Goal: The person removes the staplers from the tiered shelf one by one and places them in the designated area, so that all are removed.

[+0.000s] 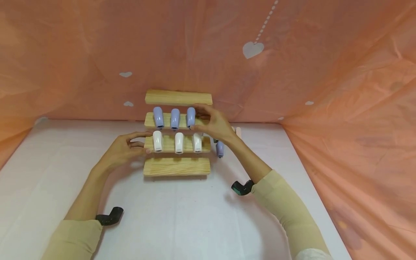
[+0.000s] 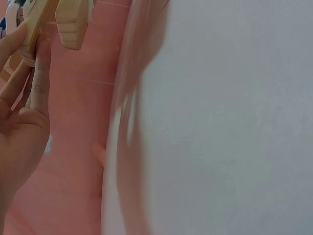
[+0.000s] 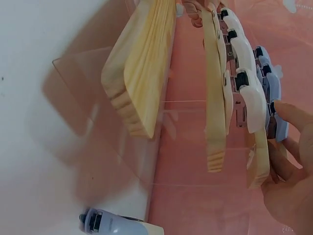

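Note:
My left hand (image 1: 125, 150) pinches the left end of a wooden slat (image 1: 171, 144), which carries three small white stapler-like tools (image 1: 179, 143). On the slat behind it (image 1: 166, 119), three matching lavender tools (image 1: 175, 118) stand in a row. My right hand (image 1: 216, 124) holds the rightmost lavender stapler-like tool (image 1: 190, 116) between thumb and fingers. Up close in the right wrist view, that thumb lies by the tool's black end, and other fingers bend around the slat's end. The left wrist view shows the left fingers on both faces of their slat (image 2: 36, 22).
A bare wooden slat (image 1: 177, 167) forms the front tier and another (image 1: 178, 97) the back. Clear panel edges show beneath them in the right wrist view. One more lavender tool (image 1: 220, 148) lies right of the rack. Orange heart-printed sheeting (image 1: 208, 54) borders the white surface (image 1: 182, 220).

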`<control>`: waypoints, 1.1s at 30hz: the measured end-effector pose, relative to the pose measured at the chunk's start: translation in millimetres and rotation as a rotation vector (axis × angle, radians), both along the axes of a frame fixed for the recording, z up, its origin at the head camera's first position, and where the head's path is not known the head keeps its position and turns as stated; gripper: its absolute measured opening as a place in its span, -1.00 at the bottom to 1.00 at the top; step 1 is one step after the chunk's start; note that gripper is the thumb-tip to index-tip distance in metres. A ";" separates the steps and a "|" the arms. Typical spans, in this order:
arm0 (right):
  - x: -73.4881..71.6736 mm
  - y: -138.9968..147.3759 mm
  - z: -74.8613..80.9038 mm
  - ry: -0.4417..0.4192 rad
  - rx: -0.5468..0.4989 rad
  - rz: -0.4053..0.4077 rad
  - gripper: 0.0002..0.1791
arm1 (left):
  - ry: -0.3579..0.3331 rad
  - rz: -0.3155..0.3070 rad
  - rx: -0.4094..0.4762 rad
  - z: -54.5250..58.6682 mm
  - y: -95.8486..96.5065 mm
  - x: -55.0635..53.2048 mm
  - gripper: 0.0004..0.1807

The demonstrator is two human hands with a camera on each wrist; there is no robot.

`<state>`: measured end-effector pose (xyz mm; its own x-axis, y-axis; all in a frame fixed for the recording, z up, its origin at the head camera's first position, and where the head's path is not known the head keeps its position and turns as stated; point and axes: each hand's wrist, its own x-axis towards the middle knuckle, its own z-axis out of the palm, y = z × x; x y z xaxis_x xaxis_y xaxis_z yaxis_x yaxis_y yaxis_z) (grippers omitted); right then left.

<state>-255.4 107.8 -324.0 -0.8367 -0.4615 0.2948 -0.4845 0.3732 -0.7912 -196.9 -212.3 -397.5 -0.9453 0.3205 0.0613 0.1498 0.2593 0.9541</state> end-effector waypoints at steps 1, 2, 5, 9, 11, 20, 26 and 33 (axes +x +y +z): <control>-0.1 -0.8 0.0 0.003 0.001 -0.007 -0.28 | 0.001 -0.003 0.004 0.1 0.0 -0.2 -0.35; -0.3 -1.4 -0.3 0.007 0.004 -0.015 -0.29 | 0.001 -0.004 0.007 0.1 -0.1 -0.4 -0.35; -0.1 -2.4 -1.2 0.012 0.007 -0.028 -0.31 | -0.006 -0.003 0.006 0.0 0.4 0.0 -0.35; 1.6 -0.1 -3.4 0.012 -0.013 -0.034 -0.33 | -0.023 0.000 0.016 0.7 1.2 1.8 -0.34; 2.9 2.8 -3.9 0.008 -0.036 -0.029 -0.33 | -0.026 0.000 0.025 1.5 1.5 2.5 -0.33; 4.7 24.8 -9.3 0.027 -0.085 -0.032 -0.32 | -0.024 0.005 0.013 2.5 2.7 3.6 -0.33; 6.5 42.4 -13.5 0.013 -0.117 -0.036 -0.30 | -0.013 -0.001 0.011 -0.7 2.2 2.7 -0.34; 9.6 58.5 -16.1 -0.007 -0.136 -0.032 -0.29 | 0.008 -0.029 0.038 -3.8 -0.9 1.6 -0.37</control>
